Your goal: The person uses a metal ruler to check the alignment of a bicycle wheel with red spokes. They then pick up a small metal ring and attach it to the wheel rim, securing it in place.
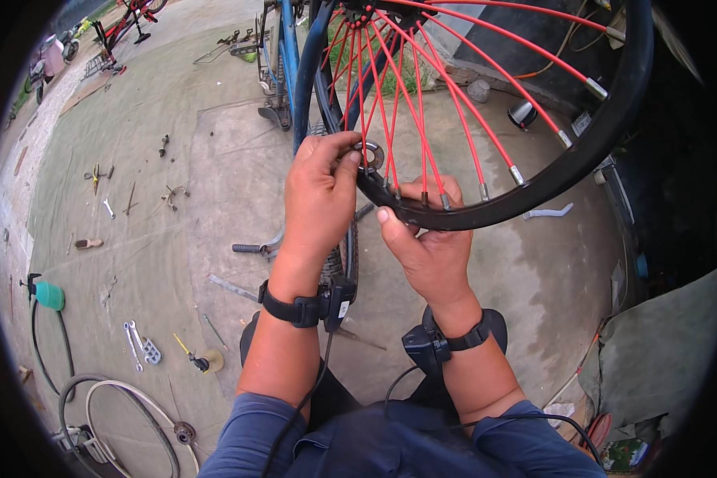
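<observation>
A bicycle wheel with a black rim [506, 209] and red spokes [472, 147] fills the upper right. The spokes end in silver nipples at the rim. My left hand [323, 187] pinches a round metal spoke wrench [378, 149] between thumb and fingers, at a spoke end by the rim's left part. My right hand [434, 259] is closed on the bottom of the rim, thumb on the near side and fingers curled over behind the spokes. Behind the wheel stands a blue bicycle frame [295, 72]; my left hand partly hides it.
On the ground cloth to the left lie wrenches [135, 346], a wooden-handled brush [89, 244] and other small tools. A green spray bottle [49, 295] and a coiled hose [131, 390] are at lower left. A silver-black cup-shaped object [523, 114] sits right of the wheel.
</observation>
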{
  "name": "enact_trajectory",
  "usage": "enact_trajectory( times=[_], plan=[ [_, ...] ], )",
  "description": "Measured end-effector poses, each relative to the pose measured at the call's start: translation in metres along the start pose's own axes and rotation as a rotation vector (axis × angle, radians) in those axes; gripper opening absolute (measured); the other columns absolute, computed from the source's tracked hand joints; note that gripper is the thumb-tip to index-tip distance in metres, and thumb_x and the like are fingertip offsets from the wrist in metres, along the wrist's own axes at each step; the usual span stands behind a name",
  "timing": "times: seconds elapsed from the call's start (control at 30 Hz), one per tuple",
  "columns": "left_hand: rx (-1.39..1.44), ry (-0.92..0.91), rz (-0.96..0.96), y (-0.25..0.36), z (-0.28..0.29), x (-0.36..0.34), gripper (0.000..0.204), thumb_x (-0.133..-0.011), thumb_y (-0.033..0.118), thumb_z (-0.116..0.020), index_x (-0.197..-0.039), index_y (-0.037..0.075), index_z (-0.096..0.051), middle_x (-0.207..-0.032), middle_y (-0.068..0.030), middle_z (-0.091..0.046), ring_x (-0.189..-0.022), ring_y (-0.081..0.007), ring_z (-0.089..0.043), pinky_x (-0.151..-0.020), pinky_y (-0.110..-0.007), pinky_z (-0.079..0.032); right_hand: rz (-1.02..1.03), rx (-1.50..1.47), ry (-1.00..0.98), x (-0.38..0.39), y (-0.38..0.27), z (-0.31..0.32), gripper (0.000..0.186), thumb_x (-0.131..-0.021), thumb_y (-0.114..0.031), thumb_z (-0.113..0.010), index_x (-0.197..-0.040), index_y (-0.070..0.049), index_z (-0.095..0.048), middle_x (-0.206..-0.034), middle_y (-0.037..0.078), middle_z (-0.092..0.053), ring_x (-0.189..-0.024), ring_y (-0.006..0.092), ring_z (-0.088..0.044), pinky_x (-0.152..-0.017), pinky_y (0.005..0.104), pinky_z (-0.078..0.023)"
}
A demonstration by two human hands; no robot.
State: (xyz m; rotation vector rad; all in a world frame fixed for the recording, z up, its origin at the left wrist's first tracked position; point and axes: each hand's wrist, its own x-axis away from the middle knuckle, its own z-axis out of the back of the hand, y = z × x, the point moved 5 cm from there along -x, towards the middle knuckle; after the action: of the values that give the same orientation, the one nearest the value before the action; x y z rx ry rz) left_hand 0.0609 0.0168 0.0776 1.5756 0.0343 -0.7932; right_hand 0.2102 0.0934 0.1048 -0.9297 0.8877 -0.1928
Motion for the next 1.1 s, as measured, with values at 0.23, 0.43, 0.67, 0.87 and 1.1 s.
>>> enact_trajectory(
  times=[0.23,0.43,0.67,0.87,1.1],
  plan=[
    [0.037,0.051,-0.01,0.003,0.003,0.0,0.016,-0.094,0.001,-0.066,-0.11,0.001,-0.071,-0.095,-0.0123,-0.066,-0.079,-0.0234,-0.068,-0.074,-0.033,-0.054,-0.018,-0.042,0.005,-0.001,-0.001,-0.003,0.031,-0.084,0.002,-0.078,-0.113,-0.001,-0.065,-0.107,0.0,-0.052,-0.082,0.0043,-0.055,-0.067,0.0195,-0.047],
    [-0.031,0.055,-0.029,0.005,0.002,-0.001,0.018,-0.094,0.0,-0.065,-0.111,0.001,-0.07,-0.096,-0.0136,-0.067,-0.081,-0.025,-0.069,-0.074,-0.035,-0.054,-0.042,-0.043,0.01,0.0,0.0,-0.004,0.03,-0.085,0.003,-0.077,-0.112,-0.001,-0.065,-0.108,0.001,-0.052,-0.083,0.0046,-0.055,-0.067,0.0197,-0.047],
    [0.008,-0.025,0.075,0.009,0.005,-0.005,0.018,-0.095,0.0,-0.063,-0.112,-0.001,-0.069,-0.102,-0.0142,-0.066,-0.083,-0.0239,-0.07,-0.076,-0.034,-0.055,0.044,0.089,-0.041,-0.01,-0.008,-0.001,0.03,-0.084,-0.003,-0.077,-0.11,-0.001,-0.063,-0.13,0.014,-0.055,-0.119,0.0209,-0.058,-0.099,0.0358,-0.048],
    [-0.002,-0.035,0.094,0.011,0.005,-0.003,0.019,-0.095,-0.001,-0.064,-0.113,-0.001,-0.07,-0.101,-0.013,-0.066,-0.083,-0.0216,-0.069,-0.078,-0.032,-0.055,-0.082,-0.369,-0.136,-0.011,0.013,-0.009,0.033,-0.084,-0.003,-0.072,-0.111,-0.002,-0.053,-0.152,0.03,-0.045,-0.137,0.0284,-0.051,-0.113,0.0415,-0.04],
    [0.042,-0.004,0.086,0.006,0.003,0.002,0.02,-0.095,-0.001,-0.065,-0.114,-0.001,-0.07,-0.1,-0.0096,-0.067,-0.083,-0.0164,-0.067,-0.078,-0.03,-0.055,-0.19,-0.363,-0.112,-0.01,0.005,-0.007,0.03,-0.084,0.0,-0.071,-0.108,-0.002,-0.053,-0.15,0.03,-0.049,-0.133,0.0237,-0.053,-0.111,0.0384,-0.041]
  ],
)
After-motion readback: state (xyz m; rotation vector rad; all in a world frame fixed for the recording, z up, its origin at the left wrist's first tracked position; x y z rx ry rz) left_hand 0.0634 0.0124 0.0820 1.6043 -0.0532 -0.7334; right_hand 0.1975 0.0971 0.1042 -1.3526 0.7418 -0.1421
